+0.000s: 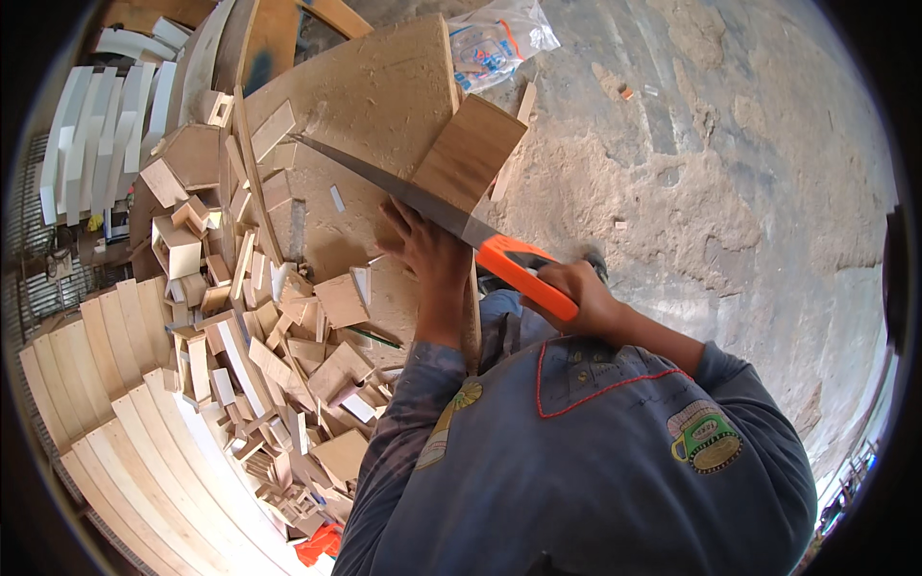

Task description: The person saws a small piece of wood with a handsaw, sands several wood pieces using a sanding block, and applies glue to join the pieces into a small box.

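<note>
Rough floor lies beside a wooden bench. The right hand wraps its fingers around the orange handle of a saw, whose blade lies along a brown block at the bench edge. Whether the left hand, near the blade, grips something, I cannot tell.

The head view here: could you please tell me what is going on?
A person's right hand grips the orange handle of a handsaw, whose blade lies along a wooden piece jutting past the workbench edge. The left hand is close beside the blade; whether it presses on that piece is unclear. Small wood scraps lie heaped to the left.
</note>
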Motion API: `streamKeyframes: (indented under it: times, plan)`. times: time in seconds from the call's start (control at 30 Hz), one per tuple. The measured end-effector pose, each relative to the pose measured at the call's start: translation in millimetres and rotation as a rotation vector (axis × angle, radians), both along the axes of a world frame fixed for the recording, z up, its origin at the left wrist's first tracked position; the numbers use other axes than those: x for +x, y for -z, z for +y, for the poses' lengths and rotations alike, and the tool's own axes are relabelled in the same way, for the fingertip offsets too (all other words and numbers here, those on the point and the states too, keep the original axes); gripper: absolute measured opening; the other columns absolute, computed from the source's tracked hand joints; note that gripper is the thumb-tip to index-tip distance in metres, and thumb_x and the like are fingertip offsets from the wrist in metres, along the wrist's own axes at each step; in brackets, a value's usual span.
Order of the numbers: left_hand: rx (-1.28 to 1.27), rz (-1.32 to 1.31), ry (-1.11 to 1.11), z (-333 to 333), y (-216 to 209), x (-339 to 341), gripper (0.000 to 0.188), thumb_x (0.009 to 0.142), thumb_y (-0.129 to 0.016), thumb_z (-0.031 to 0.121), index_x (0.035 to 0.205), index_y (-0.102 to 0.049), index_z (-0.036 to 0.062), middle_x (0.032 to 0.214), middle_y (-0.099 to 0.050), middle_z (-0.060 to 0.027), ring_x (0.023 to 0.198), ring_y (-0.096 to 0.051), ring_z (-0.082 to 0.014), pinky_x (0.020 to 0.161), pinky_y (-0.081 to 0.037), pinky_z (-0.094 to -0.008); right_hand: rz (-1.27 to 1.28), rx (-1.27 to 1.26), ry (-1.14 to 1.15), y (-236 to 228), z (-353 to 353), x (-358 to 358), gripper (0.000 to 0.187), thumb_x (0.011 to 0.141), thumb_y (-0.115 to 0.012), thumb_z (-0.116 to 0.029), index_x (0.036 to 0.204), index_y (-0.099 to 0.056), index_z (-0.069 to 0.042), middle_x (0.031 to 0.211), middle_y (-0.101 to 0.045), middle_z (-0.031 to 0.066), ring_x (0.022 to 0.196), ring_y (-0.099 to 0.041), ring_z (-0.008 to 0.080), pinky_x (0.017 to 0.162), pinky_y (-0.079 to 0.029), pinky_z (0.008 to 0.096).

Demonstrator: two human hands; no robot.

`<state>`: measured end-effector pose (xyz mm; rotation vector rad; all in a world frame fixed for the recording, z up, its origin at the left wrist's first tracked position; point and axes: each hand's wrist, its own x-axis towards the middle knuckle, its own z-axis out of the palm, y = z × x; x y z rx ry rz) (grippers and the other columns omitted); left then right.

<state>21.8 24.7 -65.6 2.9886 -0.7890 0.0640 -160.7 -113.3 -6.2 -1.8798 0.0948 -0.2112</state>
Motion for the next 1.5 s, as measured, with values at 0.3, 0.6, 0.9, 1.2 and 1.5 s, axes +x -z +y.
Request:
streamKeyframes:
  times: [0.3, 0.6, 0.9, 1.2, 1.5]
  plan:
    - [0.041, -0.029, -0.015, 0, 5, 3, 0.077, 0.09, -0.05, 0.046, 0.149, -0.029, 0.0011, 0.156, -0.021, -0.0256, 0.146, -0.014, -0.0445, 0.097, -0.013, -0.0833, 0.029, -0.042, -0.072, 0, -11, -24, 0.015, 0.082, -0.072, -0.016, 0.08, -0.063, -0.004, 0.073, -0.063, 0.0135, 0.07, -0.061, 0.0349, 0.062, -0.049, 0.0402]
    - [-0.104, 0.006, 0.081, 9, -11, -24, 0.077, 0.092, -0.048, 0.044, 0.149, -0.026, -0.0026, 0.153, -0.024, -0.0286, 0.144, -0.019, -0.046, 0.095, -0.013, -0.0835, 0.028, 0.152, 0.059, 9, -13, -48, 0.024, 0.082, -0.074, -0.011, 0.07, -0.056, -0.001, 0.063, -0.054, 0.0117, 0.054, -0.053, 0.0289, 0.052, -0.041, 0.0375]
    - [-0.057, 0.003, 0.063, 6, -4, -23, 0.079, 0.091, -0.054, 0.041, 0.147, -0.025, -0.006, 0.154, -0.022, -0.0295, 0.144, -0.02, -0.0457, 0.099, -0.013, -0.0801, 0.038, 0.134, -0.013, 17, -20, -48, 0.021, 0.08, -0.075, -0.012, 0.074, -0.059, 0.0, 0.063, -0.054, 0.0127, 0.055, -0.055, 0.0307, 0.052, -0.043, 0.0371]
    - [-0.106, 0.099, 0.042, 10, -14, -26, 0.086, 0.088, -0.061, 0.042, 0.149, -0.023, -0.0061, 0.156, -0.022, -0.0252, 0.148, -0.014, -0.0395, 0.109, -0.007, -0.0723, 0.144, 0.264, 0.082, 35, -30, -127, 0.017, 0.074, -0.077, -0.009, 0.076, -0.064, 0.002, 0.066, -0.06, 0.0126, 0.057, -0.059, 0.0228, 0.055, -0.045, 0.0346]
    - [-0.106, 0.052, 0.05, 10, -15, -26, 0.086, 0.088, -0.059, 0.044, 0.148, -0.024, -0.0066, 0.155, -0.023, -0.0267, 0.146, -0.017, -0.0421, 0.11, -0.009, -0.0705, 0.293, 0.083, 0.019, 25, -39, -123, 0.021, 0.075, -0.081, -0.016, 0.079, -0.068, 0.0, 0.069, -0.064, 0.01, 0.061, -0.063, 0.0221, 0.055, -0.046, 0.0323]
